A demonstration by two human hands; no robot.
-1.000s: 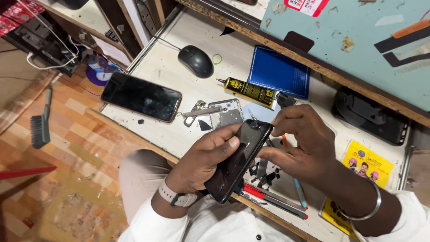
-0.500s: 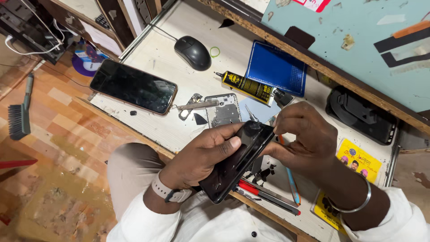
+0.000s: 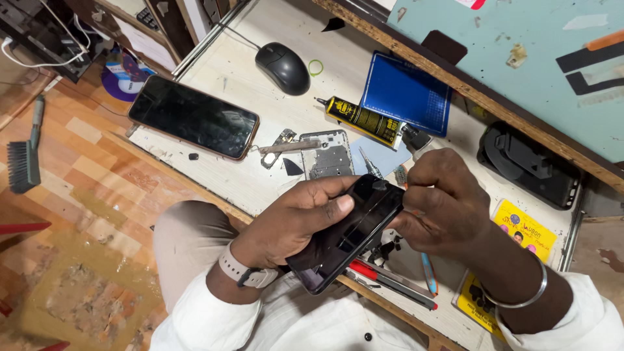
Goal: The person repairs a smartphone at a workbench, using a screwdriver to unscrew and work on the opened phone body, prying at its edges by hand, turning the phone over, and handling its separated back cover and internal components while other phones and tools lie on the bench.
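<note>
You've got the black phone [image 3: 344, 235] up off the white worktop [image 3: 247, 65], tilted, its top end pointing away from you and its lower end hanging over the near edge above your lap. Your left hand [image 3: 296, 218] wraps it from beneath, fingers curled shut round its body, thumb pressed flat on the glossy face. Your right hand [image 3: 439, 205] sits at the phone's top right corner, fingers bunched tight and pinched on something thin there; what it is I cannot tell, your knuckles cover it.

Just beyond the phone, on the worktop, lies a bare metal phone frame [image 3: 328, 155], with a small loose bracket [image 3: 281, 148] beside it. Further out from the phone's top end, a yellow-and-black glue tube [image 3: 364, 120] lies at an angle, touching a blue mat [image 3: 406, 94]. Beyond that, a black mouse [image 3: 283, 68] and a green rubber ring [image 3: 316, 67] just beside it.

Left of the phone, well apart, a second, larger phone [image 3: 194, 117] lies face up, screen dark. Under the phone's lower end, red and grey hand tools [image 3: 390, 279] lie along the worktop edge, and a blue-handled tool [image 3: 427, 273] pokes out below your right hand. Right of your right wrist, yellow printed cards [image 3: 526, 231]. On the floor, far left of the phone, a brush [image 3: 25, 162].
</note>
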